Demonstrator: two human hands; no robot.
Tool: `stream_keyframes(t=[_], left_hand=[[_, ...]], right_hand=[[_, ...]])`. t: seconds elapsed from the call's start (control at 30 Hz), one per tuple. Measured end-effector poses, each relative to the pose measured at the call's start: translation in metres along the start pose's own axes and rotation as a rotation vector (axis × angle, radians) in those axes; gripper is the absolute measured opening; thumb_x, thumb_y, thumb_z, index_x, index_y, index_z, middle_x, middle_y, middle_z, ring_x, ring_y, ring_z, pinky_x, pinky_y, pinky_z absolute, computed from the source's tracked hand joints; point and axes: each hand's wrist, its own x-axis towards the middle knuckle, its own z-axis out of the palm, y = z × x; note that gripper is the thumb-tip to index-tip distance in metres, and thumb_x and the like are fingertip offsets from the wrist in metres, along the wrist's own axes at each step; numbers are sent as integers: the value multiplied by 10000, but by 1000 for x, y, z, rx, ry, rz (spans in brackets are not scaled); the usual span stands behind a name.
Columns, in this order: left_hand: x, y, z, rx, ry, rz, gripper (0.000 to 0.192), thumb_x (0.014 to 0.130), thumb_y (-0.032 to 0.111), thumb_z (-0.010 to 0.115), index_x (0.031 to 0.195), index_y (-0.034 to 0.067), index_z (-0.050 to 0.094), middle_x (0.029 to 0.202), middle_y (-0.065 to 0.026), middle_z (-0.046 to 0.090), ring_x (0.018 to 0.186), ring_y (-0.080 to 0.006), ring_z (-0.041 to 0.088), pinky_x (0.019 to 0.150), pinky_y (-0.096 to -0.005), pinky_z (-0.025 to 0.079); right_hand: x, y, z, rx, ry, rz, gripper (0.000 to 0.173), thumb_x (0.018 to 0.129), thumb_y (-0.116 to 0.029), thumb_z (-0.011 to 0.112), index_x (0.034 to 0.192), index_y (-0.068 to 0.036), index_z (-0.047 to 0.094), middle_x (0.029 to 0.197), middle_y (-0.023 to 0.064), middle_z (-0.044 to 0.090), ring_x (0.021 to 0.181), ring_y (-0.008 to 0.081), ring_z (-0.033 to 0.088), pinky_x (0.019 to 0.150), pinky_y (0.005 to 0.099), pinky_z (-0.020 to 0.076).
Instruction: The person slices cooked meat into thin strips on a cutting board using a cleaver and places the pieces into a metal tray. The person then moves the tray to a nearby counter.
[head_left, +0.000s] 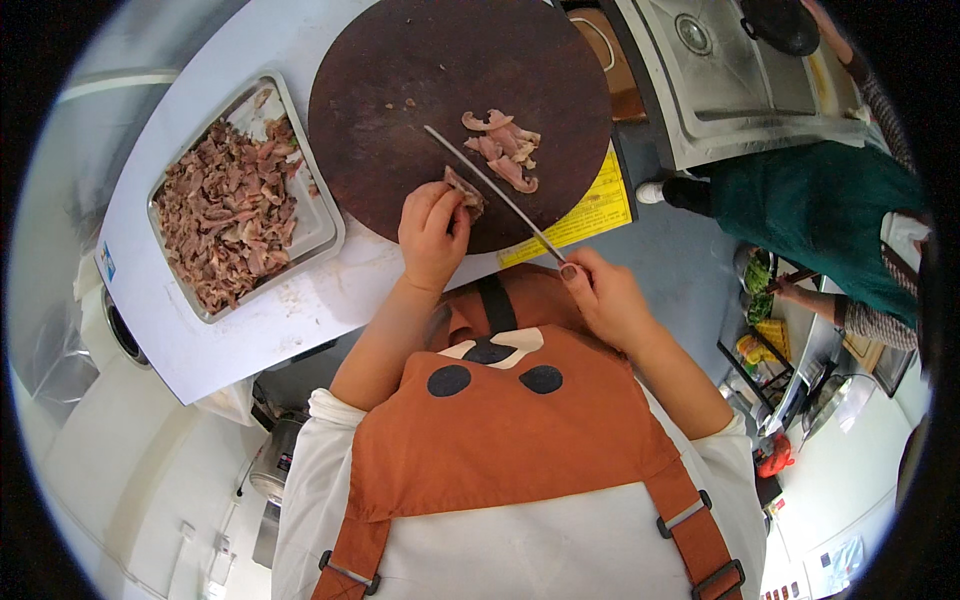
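Observation:
My left hand (435, 229) grips a small piece of cooked meat (466, 193) near the front edge of a round, dark chopping board (375, 67). In my right hand (607, 300) is the handle of a knife (495, 187), seen almost edge-on. Its thin blade slants over the board just right of the meat piece. Several cut meat slices (506, 146) lie in a loose pile to the right of the blade. Left of the board, a metal tray (319, 225) holds a large heap of chopped meat (229, 210).
A yellow printed sheet (600, 206) shows under the board's right edge. The white table (360, 300) ends close to my apron. At the right are a steel sink (720, 75) and a co-worker in a green apron (810, 217), one hand on a dark pan (784, 26).

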Motion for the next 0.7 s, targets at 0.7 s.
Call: stream_keyframes(t=[0.7], left_hand=[[3, -11, 19, 64, -105, 35, 386, 614, 12, 655, 991, 8, 575, 975, -161, 559, 911, -365, 533, 802, -416, 431]], right_hand=[[3, -14, -19, -206, -81, 25, 239, 894, -303, 462, 937, -69, 487, 756, 179, 604, 662, 389, 577, 571, 476, 459]])
